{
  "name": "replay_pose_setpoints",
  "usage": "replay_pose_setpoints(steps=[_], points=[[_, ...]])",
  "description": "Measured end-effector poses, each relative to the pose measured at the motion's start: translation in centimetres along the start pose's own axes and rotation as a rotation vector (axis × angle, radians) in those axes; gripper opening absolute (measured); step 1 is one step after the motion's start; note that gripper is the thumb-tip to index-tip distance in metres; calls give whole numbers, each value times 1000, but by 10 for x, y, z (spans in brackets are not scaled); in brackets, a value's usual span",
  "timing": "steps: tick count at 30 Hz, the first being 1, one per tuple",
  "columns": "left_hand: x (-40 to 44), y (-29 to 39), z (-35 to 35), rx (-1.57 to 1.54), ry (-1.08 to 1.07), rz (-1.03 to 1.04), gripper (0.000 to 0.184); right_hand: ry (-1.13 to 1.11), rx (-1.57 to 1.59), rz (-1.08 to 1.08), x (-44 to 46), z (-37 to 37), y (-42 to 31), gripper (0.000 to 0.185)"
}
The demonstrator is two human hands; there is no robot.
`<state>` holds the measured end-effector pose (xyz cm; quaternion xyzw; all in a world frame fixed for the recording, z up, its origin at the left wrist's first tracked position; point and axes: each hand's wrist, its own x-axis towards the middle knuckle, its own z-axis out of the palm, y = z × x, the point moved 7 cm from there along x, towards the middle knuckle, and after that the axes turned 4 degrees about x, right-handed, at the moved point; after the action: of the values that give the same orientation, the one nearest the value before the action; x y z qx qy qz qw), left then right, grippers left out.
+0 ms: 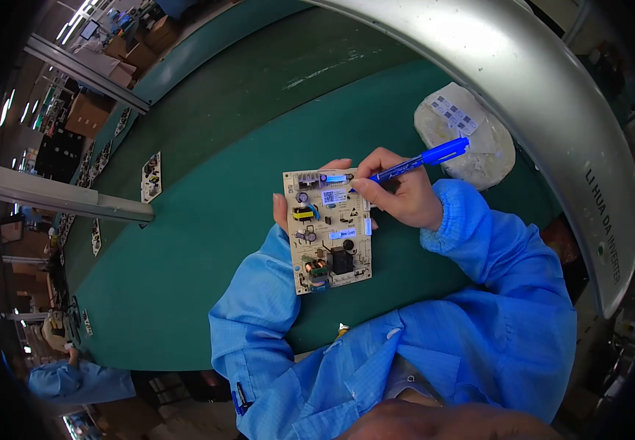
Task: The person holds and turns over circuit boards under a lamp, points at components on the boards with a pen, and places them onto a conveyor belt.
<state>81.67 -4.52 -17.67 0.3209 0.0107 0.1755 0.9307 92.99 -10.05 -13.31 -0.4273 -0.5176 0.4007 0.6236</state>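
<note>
A cream circuit board (330,253) with a coil, capacitors, a black relay and several labels is held up over the green table. My left hand (281,213) grips it from behind; the thumb shows at the left edge and fingertips at the top, while the rest is hidden by the board. In my right hand (405,194) is a blue marker pen (423,160), pinched between thumb and fingers. Its tip points at the upper right part of the board, close to a QR label; whether it touches cannot be made out.
A roll of pale tape or film (504,150) with a printed label sheet lies at the upper right. A silver lamp arm (478,37) curves overhead. Other circuit boards (152,177) lie along the left, past a metal post (75,196). A co-worker in blue (79,381) is at lower left.
</note>
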Motion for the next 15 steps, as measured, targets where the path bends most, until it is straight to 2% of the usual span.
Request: replay_pose_setpoints(steps=[8, 10, 13, 15], points=[[5, -2, -8, 120, 65, 41, 107, 23, -97, -84, 2, -3, 1, 10], [6, -5, -12, 12, 124, -4, 104, 5, -51, -127, 3, -4, 0, 11], [9, -3, -3, -79, 96, -39, 100, -7, 70, -216, 2, -7, -6, 11], [11, -6, 1, -187, 165, -46, 100, -15, -17, -249, -2, -12, -9, 12]])
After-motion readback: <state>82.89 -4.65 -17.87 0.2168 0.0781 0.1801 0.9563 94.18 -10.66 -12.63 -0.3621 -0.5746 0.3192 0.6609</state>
